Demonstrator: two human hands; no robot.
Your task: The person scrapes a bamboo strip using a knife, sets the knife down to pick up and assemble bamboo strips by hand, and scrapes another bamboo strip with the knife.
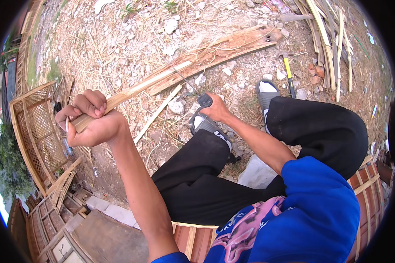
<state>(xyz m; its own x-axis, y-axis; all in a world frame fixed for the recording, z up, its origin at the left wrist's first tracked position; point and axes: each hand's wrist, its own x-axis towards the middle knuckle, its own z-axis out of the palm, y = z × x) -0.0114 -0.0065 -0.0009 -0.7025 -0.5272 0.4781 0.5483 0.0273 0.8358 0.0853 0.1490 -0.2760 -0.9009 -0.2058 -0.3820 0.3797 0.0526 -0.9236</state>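
Wooden strip point(145, 87) jutting from clenched left hand point(88, 117), right hand point(215, 109) near it, gripping black-handled tool point(204, 100)

Wood strip point(136, 90) pale yellow-tan; plank point(245, 43) reddish-brown; tool handle point(205, 100) black, maybe dark grey; hammer handle point(288, 68) yellow and black; T-shirt point(311, 206) blue, pink print point(250, 224); trousers point(322, 125) black; lattice panel point(39, 127) tan crisscross.

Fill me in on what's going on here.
The left hand grips one end of a pale wooden strip, which reaches out over a weathered plank on the ground. The right hand holds a dark-handled tool, its thin shaft pointing to the strip; contact is hard to tell. A yellow-handled hammer lies near the right sandal.
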